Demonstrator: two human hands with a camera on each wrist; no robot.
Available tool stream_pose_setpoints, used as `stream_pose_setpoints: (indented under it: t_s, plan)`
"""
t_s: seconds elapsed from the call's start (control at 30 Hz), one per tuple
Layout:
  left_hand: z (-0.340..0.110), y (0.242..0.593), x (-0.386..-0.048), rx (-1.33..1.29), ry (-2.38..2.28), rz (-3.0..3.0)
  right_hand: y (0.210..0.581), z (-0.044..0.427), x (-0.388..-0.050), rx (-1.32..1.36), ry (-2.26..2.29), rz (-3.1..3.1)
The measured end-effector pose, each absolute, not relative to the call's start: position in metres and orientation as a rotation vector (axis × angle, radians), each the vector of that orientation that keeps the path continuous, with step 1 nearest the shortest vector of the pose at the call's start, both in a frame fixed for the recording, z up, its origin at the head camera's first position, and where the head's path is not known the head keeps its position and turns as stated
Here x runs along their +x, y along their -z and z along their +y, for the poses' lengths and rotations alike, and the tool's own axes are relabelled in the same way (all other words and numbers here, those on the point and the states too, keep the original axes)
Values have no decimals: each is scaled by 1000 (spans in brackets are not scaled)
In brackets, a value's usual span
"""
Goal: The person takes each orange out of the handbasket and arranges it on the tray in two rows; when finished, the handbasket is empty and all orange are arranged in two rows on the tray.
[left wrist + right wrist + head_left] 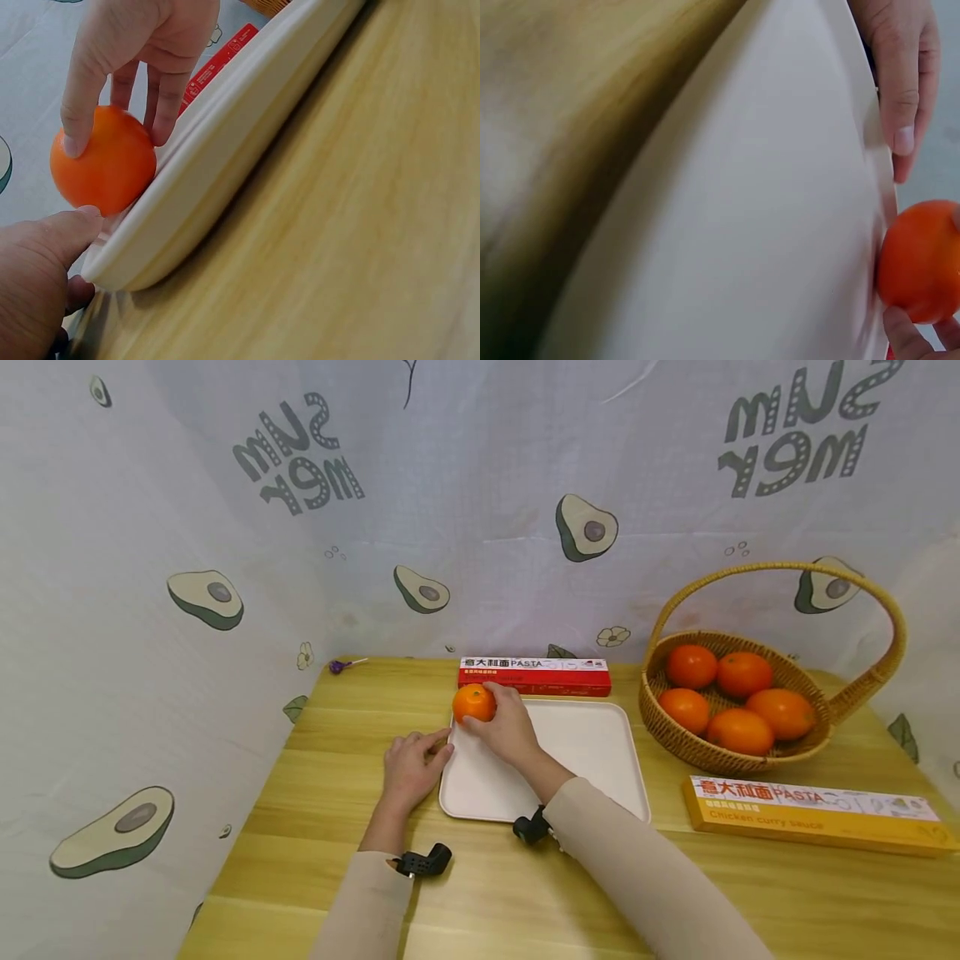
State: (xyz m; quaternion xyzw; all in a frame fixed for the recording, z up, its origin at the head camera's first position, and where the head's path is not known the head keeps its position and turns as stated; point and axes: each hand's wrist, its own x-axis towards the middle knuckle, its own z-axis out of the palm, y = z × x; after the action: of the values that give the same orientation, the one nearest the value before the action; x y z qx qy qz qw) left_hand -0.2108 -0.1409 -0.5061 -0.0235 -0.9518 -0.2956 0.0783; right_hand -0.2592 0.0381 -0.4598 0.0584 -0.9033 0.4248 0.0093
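Observation:
An orange fruit [473,704] is at the far left corner of the white tray [562,752], held between the thumb and fingers of my right hand [508,727]. My left hand [411,770] rests at the tray's left edge, its thumb at the rim. In the left wrist view the right fingers grip the orange [105,163] from above, and my left thumb tip lies close below it. The right wrist view shows the orange [921,261] by the tray's rim, with the left hand [906,82] beside the rim.
A red pasta box [534,678] lies behind the tray. On the right stand a wicker basket [678,743] holding several orange fruits and, nearer, a yellow pasta box [817,814]. A purple-wrapped lollipop [341,667] lies at the back left. A patterned curtain hangs behind.

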Motion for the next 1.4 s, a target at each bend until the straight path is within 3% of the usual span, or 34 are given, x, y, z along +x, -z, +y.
stream_pose_setpoints:
  t_s: [0.83,1.4]
  plan:
    - [-141,504,-209,-62,902,-2852,457,29,-260,230,-1284,-2843]
    - [-143,504,-209,-58,897,-2864,427,52,-248,274,-1305,-2805]
